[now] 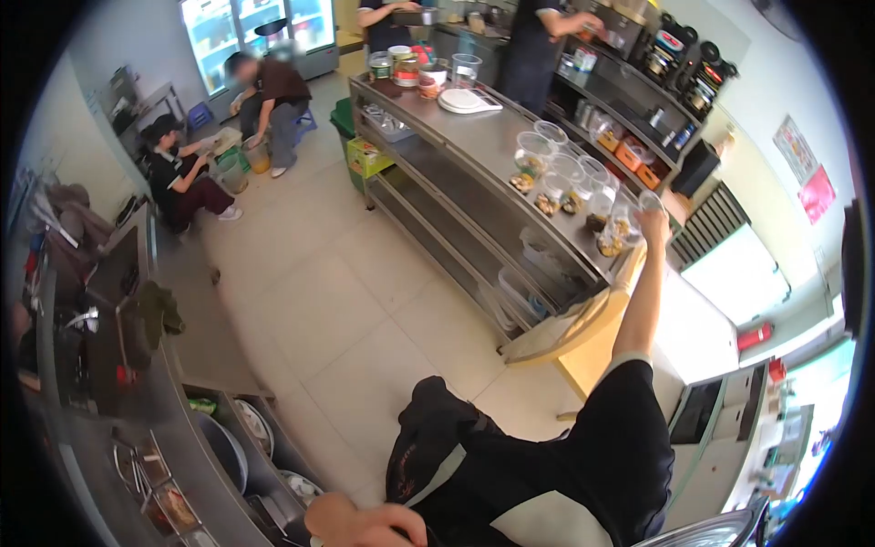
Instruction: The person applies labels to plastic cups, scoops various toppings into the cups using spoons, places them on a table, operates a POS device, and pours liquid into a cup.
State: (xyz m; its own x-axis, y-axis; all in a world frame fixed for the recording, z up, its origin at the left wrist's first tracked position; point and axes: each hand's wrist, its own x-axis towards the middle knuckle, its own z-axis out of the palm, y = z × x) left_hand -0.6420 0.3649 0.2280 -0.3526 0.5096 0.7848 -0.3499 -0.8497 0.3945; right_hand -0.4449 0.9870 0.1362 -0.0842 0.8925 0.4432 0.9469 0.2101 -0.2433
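**Right Hand (653, 226) Closes on Clear Cup (649, 201) at Crowded Counter (428, 118)**

Nearest the lens, between 6 and 7 o'clock, a worker's left hand (369, 526) is bent near the body; whether its fingers hold anything cannot be told. At 2 o'clock the right arm stretches to the counter's near end, fingers apparently wrapped around the clear cup. Food-filled cups (612, 241) crowd just beside it, so a light, level grip, kept clear of neighboring rims, looks the soundest handling; at full reach, a step closer could steady the wrist. Farther off, at 12 o'clock, sits a white scale (469, 102). Beyond, between 10 and 11, two co-workers (284, 84) sit by tubs (231, 173).
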